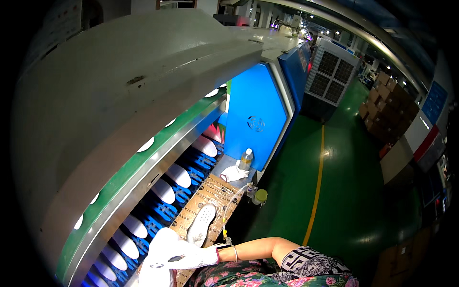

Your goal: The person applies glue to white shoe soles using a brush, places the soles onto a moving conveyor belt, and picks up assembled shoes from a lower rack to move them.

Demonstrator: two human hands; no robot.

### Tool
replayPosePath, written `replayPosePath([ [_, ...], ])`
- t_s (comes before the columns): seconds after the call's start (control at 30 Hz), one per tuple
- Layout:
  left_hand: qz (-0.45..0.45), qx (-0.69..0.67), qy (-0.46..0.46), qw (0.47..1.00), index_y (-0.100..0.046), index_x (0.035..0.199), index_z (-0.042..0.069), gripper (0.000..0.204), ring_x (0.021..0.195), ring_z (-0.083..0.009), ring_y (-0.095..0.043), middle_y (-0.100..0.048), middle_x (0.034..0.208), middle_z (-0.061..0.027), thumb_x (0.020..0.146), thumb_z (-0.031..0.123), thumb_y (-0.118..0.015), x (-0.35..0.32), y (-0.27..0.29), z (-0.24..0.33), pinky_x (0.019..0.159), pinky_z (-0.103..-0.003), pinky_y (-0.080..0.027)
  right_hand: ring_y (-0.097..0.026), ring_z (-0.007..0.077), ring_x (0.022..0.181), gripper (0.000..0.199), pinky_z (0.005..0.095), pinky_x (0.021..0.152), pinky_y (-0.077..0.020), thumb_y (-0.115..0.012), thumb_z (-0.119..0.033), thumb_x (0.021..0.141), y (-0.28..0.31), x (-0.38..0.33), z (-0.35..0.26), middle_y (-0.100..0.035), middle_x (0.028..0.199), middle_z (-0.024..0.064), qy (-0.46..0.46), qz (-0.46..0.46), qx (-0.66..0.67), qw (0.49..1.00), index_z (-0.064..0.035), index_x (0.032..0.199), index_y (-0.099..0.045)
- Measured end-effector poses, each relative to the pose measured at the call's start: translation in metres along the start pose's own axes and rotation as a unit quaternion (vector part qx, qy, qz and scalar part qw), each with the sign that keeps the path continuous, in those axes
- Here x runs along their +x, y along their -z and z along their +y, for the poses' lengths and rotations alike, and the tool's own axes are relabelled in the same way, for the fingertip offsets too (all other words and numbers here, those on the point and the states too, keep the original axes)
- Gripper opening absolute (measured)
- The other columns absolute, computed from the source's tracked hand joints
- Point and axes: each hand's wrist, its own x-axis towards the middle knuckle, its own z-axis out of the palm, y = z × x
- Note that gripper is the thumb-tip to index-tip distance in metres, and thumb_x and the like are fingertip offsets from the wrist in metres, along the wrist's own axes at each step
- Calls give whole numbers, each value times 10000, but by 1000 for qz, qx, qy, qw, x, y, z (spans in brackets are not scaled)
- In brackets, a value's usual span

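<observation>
My right hand (193,257), in a white knitted glove, reaches leftward over the cardboard-covered ledge. Its fingers look closed on a pale, round-ended shoe sole (164,237), though glare blurs the line between glove and sole. Low in the picture, my left hand (155,277), also white-gloved, is close beside it; its fingers are hidden. Another white sole (202,223), with small holes at its far end, lies on the cardboard (217,191) just beyond my right hand. Left of the ledge, several white soles (164,191) rest on blue racks (153,222).
A big grey machine hood (119,71) overhangs a green belt (158,138) carrying white pieces. A blue panel (256,115) closes the far end. Near it are a bottle (246,159), a loose white glove (234,173) and a yellow-green cup (260,196). Cartons (389,107) stand far right.
</observation>
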Motion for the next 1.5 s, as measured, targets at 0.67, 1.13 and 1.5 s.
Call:
replayPosePath([
  [0.67, -26, -170, -217, 961, -309, 1504, 138, 997, 1285, -321, -488, -466, 1442, -107, 792, 819, -460, -63, -11, -27, 1057, -502, -427, -693, 249, 874, 253, 339, 761, -552, -742, -22, 772, 8, 52, -34, -720, 994, 129, 96, 19, -92, 991, -10, 1024, -718],
  [1.13, -15, -173, -130, 976, -315, 1485, 81, 1086, 1295, -318, -477, -465, 1423, -149, 692, 714, -702, -68, -16, -35, 1096, -481, -401, -644, 257, 1062, 381, 351, 891, -515, -711, -27, 817, -30, 42, -33, -670, 1129, 139, 7, -49, -18, 999, -14, 1192, -648],
  [1.5, -139, -203, -178, 953, -260, 1503, 83, 1144, 1317, -346, -445, -427, 1443, -184, 702, 844, -555, -46, -8, -19, 1113, -491, -373, -696, 247, 810, 204, 373, 790, -542, -735, -35, 773, -42, 53, -44, -716, 942, 130, 92, 13, -83, 992, -12, 975, -728],
])
